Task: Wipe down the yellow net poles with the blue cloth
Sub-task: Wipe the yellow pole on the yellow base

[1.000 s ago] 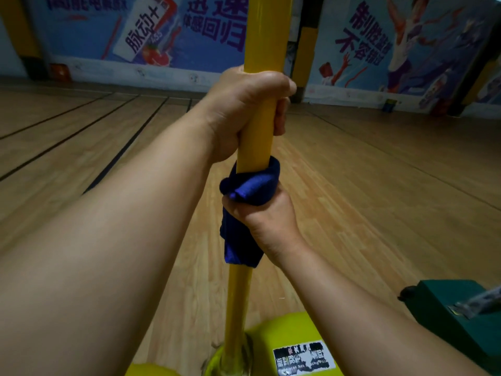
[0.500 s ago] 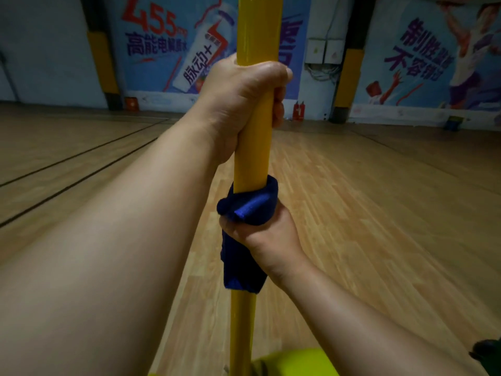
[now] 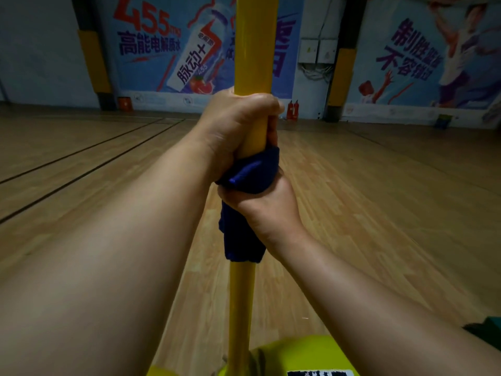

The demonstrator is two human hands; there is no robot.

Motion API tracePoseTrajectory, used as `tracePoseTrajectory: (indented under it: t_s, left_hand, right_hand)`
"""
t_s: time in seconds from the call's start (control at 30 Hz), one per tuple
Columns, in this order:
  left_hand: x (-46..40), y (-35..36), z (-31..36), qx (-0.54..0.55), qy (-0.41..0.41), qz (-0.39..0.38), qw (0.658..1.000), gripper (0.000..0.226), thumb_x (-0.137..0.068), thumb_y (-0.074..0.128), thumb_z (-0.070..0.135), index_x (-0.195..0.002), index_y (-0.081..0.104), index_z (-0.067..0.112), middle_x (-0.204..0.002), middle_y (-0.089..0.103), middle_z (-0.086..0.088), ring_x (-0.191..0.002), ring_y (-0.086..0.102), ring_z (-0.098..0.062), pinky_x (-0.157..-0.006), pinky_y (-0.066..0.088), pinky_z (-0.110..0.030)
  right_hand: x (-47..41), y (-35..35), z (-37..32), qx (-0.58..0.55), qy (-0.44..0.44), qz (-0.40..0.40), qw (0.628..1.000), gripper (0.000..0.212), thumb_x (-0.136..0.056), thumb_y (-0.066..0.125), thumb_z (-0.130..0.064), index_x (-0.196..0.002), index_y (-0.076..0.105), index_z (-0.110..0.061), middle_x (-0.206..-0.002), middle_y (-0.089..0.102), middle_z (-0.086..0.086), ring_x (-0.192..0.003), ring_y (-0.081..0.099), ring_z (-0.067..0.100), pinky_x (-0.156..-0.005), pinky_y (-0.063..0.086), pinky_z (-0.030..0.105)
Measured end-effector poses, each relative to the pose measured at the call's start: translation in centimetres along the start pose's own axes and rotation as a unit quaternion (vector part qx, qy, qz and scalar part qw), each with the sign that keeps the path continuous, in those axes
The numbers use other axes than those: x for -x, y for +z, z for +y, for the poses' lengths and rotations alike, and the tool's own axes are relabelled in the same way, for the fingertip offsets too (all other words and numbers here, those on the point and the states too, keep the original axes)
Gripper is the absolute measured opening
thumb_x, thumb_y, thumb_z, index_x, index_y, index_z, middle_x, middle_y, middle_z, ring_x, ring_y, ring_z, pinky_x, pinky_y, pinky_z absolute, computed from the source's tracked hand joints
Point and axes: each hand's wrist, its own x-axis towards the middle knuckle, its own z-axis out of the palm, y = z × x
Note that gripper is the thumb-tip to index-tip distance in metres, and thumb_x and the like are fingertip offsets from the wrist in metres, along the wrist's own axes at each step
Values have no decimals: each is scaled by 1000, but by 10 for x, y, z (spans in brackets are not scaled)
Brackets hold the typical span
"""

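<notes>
Now: left hand fingers curled round yellow net pole, steadying; right hand just below grips blue cloth wrapped round pole. Squeeze evenly, slide cloth full length, twisting.

Left wall banner reads "455" and "脉动+" (on the pictured bottle); right banner "不容错过".

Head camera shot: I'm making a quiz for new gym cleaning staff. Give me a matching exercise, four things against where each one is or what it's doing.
Things:
1. left hand
2. right hand
3. blue cloth
4. yellow-green base

States:
A. wrapped round the yellow pole
B. at the foot of the pole
C. grips the bare pole, uppermost
D. holds the cloth against the pole

Pairs: 1-C, 2-D, 3-A, 4-B
</notes>
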Motion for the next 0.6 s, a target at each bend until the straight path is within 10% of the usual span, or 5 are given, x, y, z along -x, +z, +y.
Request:
tracePoseTrajectory:
  t_s: [0.13, 0.3, 0.6]
  left_hand:
    - [13, 3, -22, 20, -16, 9, 1000, 10, -91, 66, 7, -86, 58, 10, -66, 61, -3, -56, 61, -17, -58, 54, -28]
    - [22, 4, -36, 47, -6, 41, 998, 13, -91, 68, 6, -94, 56, 9, -67, 62, -2, -57, 60, -15, -56, 54, -30]
    - [22, 4, -32, 34, -26, 23, 999, 12, -90, 66, 4, -91, 56, 9, -68, 60, -4, -57, 59, -16, -58, 55, -29]
  right_hand:
    - [15, 2, 25, -24, 20, 12, 999, 54, -70, 89, -17, -117, 63, -21, -101, 76, 2, -92, 75, 19, -78, 64, 35]
    - [36, 12, 52, -56, 82, 18, 995, 59, -64, 89, -23, -117, 63, -12, -102, 75, 15, -88, 72, 44, -75, 59, 66]
    - [26, 4, 36, 7, 68, 12, 998, 61, -62, 91, -21, -117, 63, -19, -100, 76, 7, -91, 75, 29, -82, 61, 57]
